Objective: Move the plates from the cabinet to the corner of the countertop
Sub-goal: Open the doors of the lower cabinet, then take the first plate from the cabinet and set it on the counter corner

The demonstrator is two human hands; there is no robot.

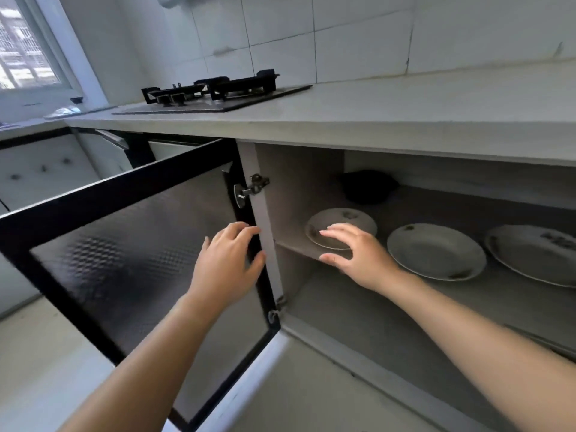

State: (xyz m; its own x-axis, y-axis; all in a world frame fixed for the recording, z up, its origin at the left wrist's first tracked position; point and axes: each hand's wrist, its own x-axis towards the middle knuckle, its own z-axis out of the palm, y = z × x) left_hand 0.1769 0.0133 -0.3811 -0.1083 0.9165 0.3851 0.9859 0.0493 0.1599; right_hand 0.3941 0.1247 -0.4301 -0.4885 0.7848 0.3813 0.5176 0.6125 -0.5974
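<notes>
Plates (436, 251), three, white, dark-sprigged, on cabinet shelf (297, 248); right hand (355, 254) grip spread wide over leftmost plate (343, 218), left hand (229, 260) loose, both empty.

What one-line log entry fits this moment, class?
stage: reach | left hand: open, by door | right hand: open, over left plate | plates on shelf

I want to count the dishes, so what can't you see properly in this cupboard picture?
Head view, rightmost white round plate: cut off by the picture's right edge.
Head view, leftmost white round plate: front hidden by the right hand.
Head view, black object behind the plates: too shadowed to identify.
</notes>
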